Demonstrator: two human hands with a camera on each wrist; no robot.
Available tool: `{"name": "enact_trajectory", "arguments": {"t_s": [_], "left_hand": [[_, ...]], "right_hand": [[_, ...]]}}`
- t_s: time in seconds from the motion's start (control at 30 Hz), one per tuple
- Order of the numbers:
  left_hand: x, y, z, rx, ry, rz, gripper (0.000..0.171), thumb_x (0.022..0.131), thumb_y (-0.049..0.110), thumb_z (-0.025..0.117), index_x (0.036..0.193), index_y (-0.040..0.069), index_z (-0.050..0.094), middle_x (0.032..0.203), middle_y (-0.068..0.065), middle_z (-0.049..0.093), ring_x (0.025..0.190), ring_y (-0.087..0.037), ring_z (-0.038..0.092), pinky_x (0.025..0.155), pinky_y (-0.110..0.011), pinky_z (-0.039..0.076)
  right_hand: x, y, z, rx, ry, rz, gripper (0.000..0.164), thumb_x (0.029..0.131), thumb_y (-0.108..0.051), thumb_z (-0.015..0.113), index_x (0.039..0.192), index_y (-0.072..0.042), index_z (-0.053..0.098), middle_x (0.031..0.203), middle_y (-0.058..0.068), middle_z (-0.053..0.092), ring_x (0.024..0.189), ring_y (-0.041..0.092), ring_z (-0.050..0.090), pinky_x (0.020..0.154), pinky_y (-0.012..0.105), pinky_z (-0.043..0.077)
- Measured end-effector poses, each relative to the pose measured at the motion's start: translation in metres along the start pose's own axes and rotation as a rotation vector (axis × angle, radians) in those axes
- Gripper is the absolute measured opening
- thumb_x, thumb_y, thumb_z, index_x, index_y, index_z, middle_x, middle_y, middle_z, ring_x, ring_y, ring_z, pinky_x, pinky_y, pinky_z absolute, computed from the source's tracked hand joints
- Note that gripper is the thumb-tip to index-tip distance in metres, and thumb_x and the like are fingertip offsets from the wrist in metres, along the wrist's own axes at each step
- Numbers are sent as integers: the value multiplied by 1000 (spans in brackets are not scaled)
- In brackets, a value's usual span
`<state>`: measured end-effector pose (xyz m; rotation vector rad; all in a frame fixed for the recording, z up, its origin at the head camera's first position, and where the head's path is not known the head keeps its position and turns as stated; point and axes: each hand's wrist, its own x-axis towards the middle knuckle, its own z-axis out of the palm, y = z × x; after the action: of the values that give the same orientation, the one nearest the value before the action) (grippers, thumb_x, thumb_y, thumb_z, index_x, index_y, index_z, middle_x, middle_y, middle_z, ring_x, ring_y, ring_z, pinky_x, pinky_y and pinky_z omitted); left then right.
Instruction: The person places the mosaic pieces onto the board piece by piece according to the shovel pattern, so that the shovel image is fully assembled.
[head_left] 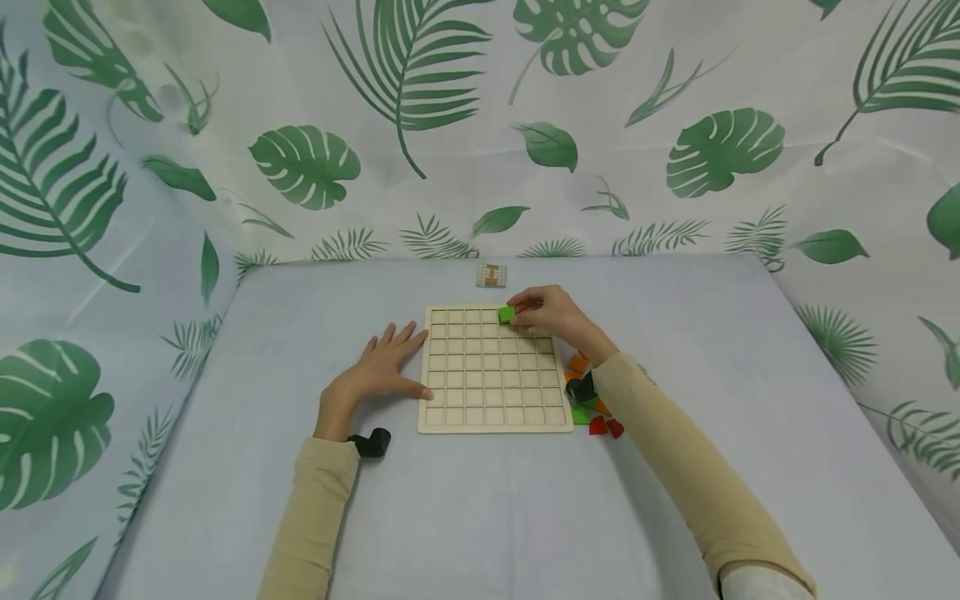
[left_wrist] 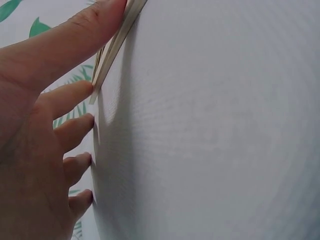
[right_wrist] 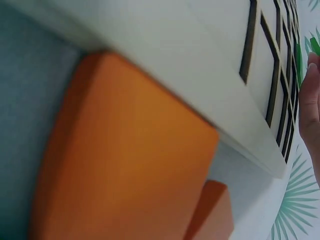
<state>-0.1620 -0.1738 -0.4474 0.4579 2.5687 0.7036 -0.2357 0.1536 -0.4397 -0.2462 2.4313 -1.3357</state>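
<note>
A pale wooden board with a grid of square cells lies on the table. My left hand is spread at its left side, thumb on the edge and index fingertip by the upper left corner. In the left wrist view the thumb presses the board's rim, the other fingers reaching down to the cloth. At the board's far edge my right hand pinches a green block between thumb and fingertips, over a top-row cell. A bit of red shows between the fingers.
Beside the board's right edge lie orange pieces, a green piece and red pieces, partly under the right forearm. An orange block sits close against the board's side. A small patterned item lies behind the board.
</note>
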Motion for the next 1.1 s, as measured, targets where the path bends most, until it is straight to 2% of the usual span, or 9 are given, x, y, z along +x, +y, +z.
{"name": "enact_trajectory", "arguments": {"t_s": [0.2,0.33,0.67,0.87,1.1], "left_hand": [[0,1,0,-11,0,5,110,81,47,85,165,13,21,173,-14,6,159,-41,-7,128,-60,-5],[1,1,-1,-12,-5,8,111,81,46,84,166,13,20,174,-14,5,159,-40,-7,128,-59,-6],[2,1,0,7,-5,6,111,81,48,84,166,13,21,173,-14,6,159,-41,-6,128,-61,-4],[3,-1,2,6,6,6,111,81,47,85,165,14,22,173,-14,7,159,-41,-5,128,-61,-4],[1,-1,0,-4,4,4,111,81,47,85,166,15,21,174,-13,6,159,-40,-6,128,-61,-5]], "right_hand": [[5,-3,2,-39,13,32,32,94,-16,75,126,-8,72,120,13,69,109,28,66,95,44,54],[7,-6,4,-43,6,34,33,95,-16,75,127,-8,72,122,14,69,109,28,67,96,44,54],[15,-11,11,-94,-2,-23,35,94,-13,74,128,-4,72,119,17,71,102,27,71,87,41,59],[21,-13,16,-174,-12,-69,36,95,-14,74,129,-2,71,121,19,70,104,31,71,94,46,58],[25,-17,21,-221,-7,-58,35,95,-15,74,128,-3,72,122,18,70,110,33,69,95,48,57]]}}
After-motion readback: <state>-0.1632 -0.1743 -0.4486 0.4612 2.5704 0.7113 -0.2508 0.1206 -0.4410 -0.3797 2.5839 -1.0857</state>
